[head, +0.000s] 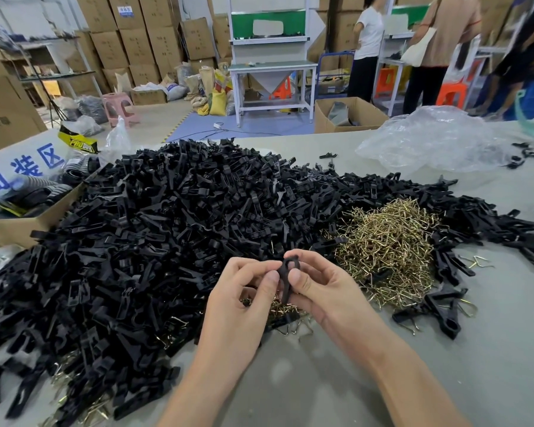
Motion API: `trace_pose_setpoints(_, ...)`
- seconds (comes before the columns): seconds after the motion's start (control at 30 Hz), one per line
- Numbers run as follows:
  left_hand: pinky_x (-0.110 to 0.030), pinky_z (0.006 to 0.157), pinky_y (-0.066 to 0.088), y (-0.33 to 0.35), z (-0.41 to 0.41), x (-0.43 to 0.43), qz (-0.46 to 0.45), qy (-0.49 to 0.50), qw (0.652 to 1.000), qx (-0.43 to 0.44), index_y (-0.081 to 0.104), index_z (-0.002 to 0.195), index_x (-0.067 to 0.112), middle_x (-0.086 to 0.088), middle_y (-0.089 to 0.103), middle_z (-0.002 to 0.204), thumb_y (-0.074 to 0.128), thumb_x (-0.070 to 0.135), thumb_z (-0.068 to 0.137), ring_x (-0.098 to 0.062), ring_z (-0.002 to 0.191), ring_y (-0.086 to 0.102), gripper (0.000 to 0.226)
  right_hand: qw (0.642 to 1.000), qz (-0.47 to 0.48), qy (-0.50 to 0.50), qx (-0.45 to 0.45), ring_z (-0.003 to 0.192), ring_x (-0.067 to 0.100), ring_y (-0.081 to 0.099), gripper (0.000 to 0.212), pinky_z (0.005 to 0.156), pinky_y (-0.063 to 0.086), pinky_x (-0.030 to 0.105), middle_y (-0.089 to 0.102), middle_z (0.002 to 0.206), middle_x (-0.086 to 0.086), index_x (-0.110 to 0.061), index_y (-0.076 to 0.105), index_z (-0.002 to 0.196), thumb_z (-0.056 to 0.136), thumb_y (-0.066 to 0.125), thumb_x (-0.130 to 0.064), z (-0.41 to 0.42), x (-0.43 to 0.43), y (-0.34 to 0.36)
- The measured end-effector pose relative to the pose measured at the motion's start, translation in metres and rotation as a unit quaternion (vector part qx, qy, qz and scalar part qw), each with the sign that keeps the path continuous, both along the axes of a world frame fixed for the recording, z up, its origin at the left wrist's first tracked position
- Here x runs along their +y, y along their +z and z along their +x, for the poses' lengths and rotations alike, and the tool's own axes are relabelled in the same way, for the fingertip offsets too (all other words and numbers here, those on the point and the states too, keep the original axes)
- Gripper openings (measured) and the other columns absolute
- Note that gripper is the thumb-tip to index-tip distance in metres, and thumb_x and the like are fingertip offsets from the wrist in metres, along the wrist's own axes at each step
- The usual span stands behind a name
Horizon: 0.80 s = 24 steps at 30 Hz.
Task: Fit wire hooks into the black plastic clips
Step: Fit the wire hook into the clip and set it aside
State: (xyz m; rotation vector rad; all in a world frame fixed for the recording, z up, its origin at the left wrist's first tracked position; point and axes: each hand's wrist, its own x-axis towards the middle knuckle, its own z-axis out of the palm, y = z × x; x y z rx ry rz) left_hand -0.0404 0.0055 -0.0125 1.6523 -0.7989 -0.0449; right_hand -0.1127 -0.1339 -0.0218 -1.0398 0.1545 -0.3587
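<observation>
Plainly, the single black plastic clip sat pinched between both hands just above the table, close to the person's body. Its long axis ran almost straight away from the person, with the looped head at the far end and the tail pointing back into the gap between the palms. The left hand gripped it from one side and the right hand from the other, thumbs pressed against its middle and fingers curled behind. Whether a wire hook was already seated in it could not be told, since the fingers covered that part.

A few loose hooks lay on the table directly under the hands. The main heap of brass-coloured wire hooks lay to the right and a little farther out, nearer the right hand, so that hand looked the better placed to fetch one. The large heap of black clips spread to the left and beyond.

At the left edge, an open cardboard box held dark ribbed parts and yellow-labelled packaging. A crumpled clear plastic bag lay at the far right, its contents unclear. Past the table, another open carton on the floor held something dark.
</observation>
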Motion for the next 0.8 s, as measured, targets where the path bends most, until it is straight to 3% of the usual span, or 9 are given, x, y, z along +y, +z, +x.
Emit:
trace_pose_setpoints(0.13,-0.009,0.076,0.046,0.002,0.001,0.003,0.015,0.012,1.000,0.006,0.067,0.113,0.042,0.018,0.071,0.102,0.057,0.020,0.100,-0.004,0.095,0.066,0.027,0.998,0.051,-0.034,-0.034,0.091,0.017,0.072,0.023,0.081,0.058,0.025,0.074,0.096,0.008,-0.009,0.068,0.099,0.077,0.071,-0.009,0.004,0.002,0.003)
trace_pose_setpoints(0.2,-0.013,0.080,0.047,-0.001,0.007,0.007,0.065,0.056,0.996,-0.033,0.064,0.115,0.040,0.022,0.070,0.101,0.056,0.027,0.100,-0.003,0.097,0.064,0.022,0.993,0.082,-0.069,-0.037,0.086,0.017,0.073,0.027,0.077,0.058,0.024,0.075,0.094,0.011,-0.004,0.063,0.102,0.075,0.068,-0.006,0.004,-0.002,0.005)
trace_pose_setpoints(0.3,-0.029,0.096,0.038,-0.007,0.014,0.013,0.251,0.066,0.940,-0.220,0.066,0.115,0.034,0.022,0.062,0.106,0.056,0.039,0.097,-0.007,0.106,0.055,0.021,0.988,0.112,-0.104,-0.032,0.084,0.014,0.073,0.032,0.077,0.058,0.023,0.075,0.092,0.008,-0.005,0.063,0.108,0.077,0.067,-0.009,0.001,-0.010,0.007)
trace_pose_setpoints(0.4,-0.035,0.098,0.035,-0.012,0.014,0.012,0.350,0.058,0.891,-0.283,0.069,0.114,0.033,0.015,0.062,0.103,0.056,0.051,0.092,-0.015,0.104,0.057,0.031,0.985,0.120,-0.122,-0.021,0.084,0.012,0.071,0.034,0.080,0.058,0.023,0.074,0.095,0.006,-0.008,0.068,0.112,0.079,0.067,-0.013,-0.001,-0.013,0.006)
trace_pose_setpoints(0.63,-0.028,0.097,0.029,-0.011,0.016,0.012,0.319,0.041,0.905,-0.277,0.065,0.096,0.036,0.021,0.064,0.091,0.064,0.038,0.094,-0.007,0.096,0.057,0.004,0.985,0.128,-0.116,0.001,0.086,0.013,0.072,0.036,0.079,0.059,0.024,0.075,0.097,0.008,-0.008,0.068,0.115,0.079,0.068,-0.014,-0.001,-0.012,0.008)
trace_pose_setpoints(0.73,-0.021,0.099,0.029,-0.011,0.018,0.012,0.270,0.039,0.939,-0.208,0.061,0.092,0.037,0.030,0.062,0.096,0.060,0.037,0.095,0.009,0.102,0.047,0.003,0.985,0.129,-0.116,0.005,0.086,0.013,0.073,0.036,0.079,0.059,0.025,0.076,0.098,0.008,-0.008,0.068,0.116,0.080,0.068,-0.014,-0.002,-0.012,0.008)
trace_pose_setpoints(0.8,-0.021,0.091,0.036,-0.011,0.020,0.013,0.220,0.046,0.964,-0.145,0.060,0.088,0.039,0.036,0.057,0.101,0.059,0.035,0.095,0.008,0.100,0.047,0.008,0.985,0.131,-0.113,0.006,0.086,0.014,0.073,0.036,0.080,0.060,0.026,0.076,0.100,0.008,-0.009,0.068,0.116,0.081,0.069,-0.015,-0.003,-0.013,0.008)
